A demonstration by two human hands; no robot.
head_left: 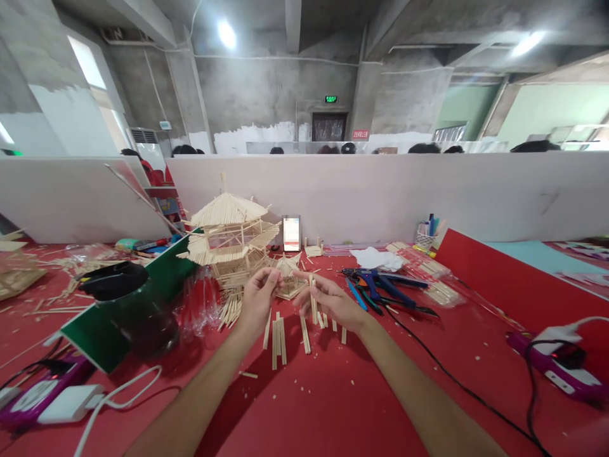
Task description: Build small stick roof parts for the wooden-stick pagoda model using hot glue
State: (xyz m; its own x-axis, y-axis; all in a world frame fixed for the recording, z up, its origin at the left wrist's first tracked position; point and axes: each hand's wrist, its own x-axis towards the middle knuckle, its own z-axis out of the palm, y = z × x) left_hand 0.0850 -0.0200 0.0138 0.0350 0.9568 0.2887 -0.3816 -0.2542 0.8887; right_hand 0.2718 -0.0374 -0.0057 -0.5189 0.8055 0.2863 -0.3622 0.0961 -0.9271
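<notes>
My right hand [337,301] is closed around a small upright bundle of flat wooden sticks [313,303], its index finger reaching toward the left. Thumb and fingertips are pinched together on my left hand [261,293]; whatever lies between them is too small to make out. Just behind the hands stands a small roofed stick model [288,265], partly hidden by them. Below them, several short wooden sticks [279,343] lie in groups on the red table [304,406]. A large tiered stick pagoda [228,212] rises behind my left hand.
To the right are a blue glue gun [371,282], pliers [419,308] and packaged sticks [440,289]. A dark jar [147,324] stands at left beside a green board [107,339]. Purple power strips [561,368] sit at both sides; a phone [292,233] stands behind.
</notes>
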